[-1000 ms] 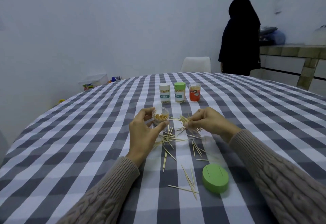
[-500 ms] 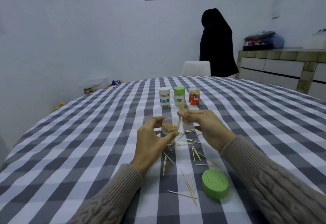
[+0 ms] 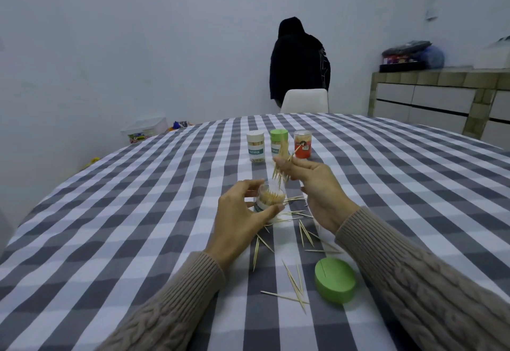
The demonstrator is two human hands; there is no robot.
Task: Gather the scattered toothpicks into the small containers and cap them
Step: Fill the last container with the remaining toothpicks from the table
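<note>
L hand (image 3: 242, 212) fingers wrapped round open container (image 3: 269, 201) to steady it mid-surface, R hand (image 3: 311, 185) pinching toothpick bundle (image 3: 281, 167) tips-down just above its mouth, loose toothpicks (image 3: 295, 281) + green cap (image 3: 335, 281) near-right.

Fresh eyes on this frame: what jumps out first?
Mid-table, the right hand pinches a bundle of wooden toothpicks tips-down over the small clear open container that the left hand holds in its grip. Loose toothpicks lie scattered on the grey-and-white checked tablecloth, with a round green lid near the right sleeve.
</note>
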